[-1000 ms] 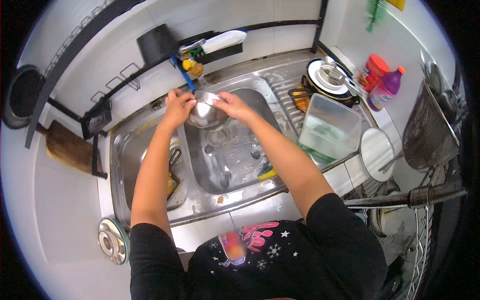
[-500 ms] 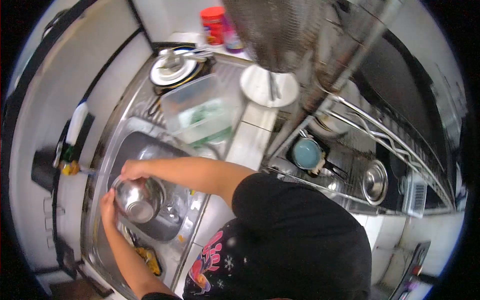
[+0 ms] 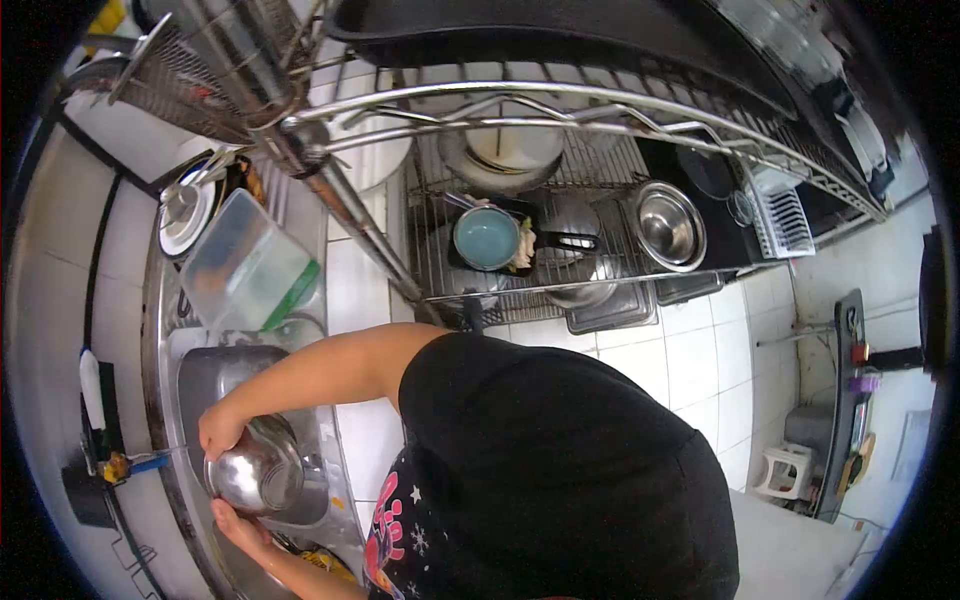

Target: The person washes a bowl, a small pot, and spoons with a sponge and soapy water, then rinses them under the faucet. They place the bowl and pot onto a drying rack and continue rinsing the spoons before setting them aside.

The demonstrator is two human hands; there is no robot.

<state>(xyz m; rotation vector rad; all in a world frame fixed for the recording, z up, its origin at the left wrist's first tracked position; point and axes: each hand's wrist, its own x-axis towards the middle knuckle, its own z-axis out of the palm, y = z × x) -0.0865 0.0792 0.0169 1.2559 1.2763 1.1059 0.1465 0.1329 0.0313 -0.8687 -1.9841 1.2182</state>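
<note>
A shiny steel mixing bowl (image 3: 252,478) is held tilted over the sink basin (image 3: 318,500), its rounded outside facing me. My right hand (image 3: 222,428) grips the bowl's upper rim, fingers curled over the edge. Against the bowl's lower edge, my left hand (image 3: 240,522) holds it from the other side, with its fingers partly hidden. A faucet with a blue part (image 3: 148,464) reaches from the wall towards the bowl, close to my right hand. Glassy items in the basin are partly covered by the bowl and my arm.
On the drainboard stand a clear plastic container (image 3: 240,265) with a green edge and stacked white plates (image 3: 188,225). A wire rack (image 3: 600,125) carries a blue-inside pot (image 3: 487,238), steel bowls (image 3: 668,228) and a black tray (image 3: 560,30). Something yellow (image 3: 325,562) lies beside the sink.
The view has swung right, showing more rack and floor. The bowl has turned in my hands, and my left hand has shifted to its lower edge.
</note>
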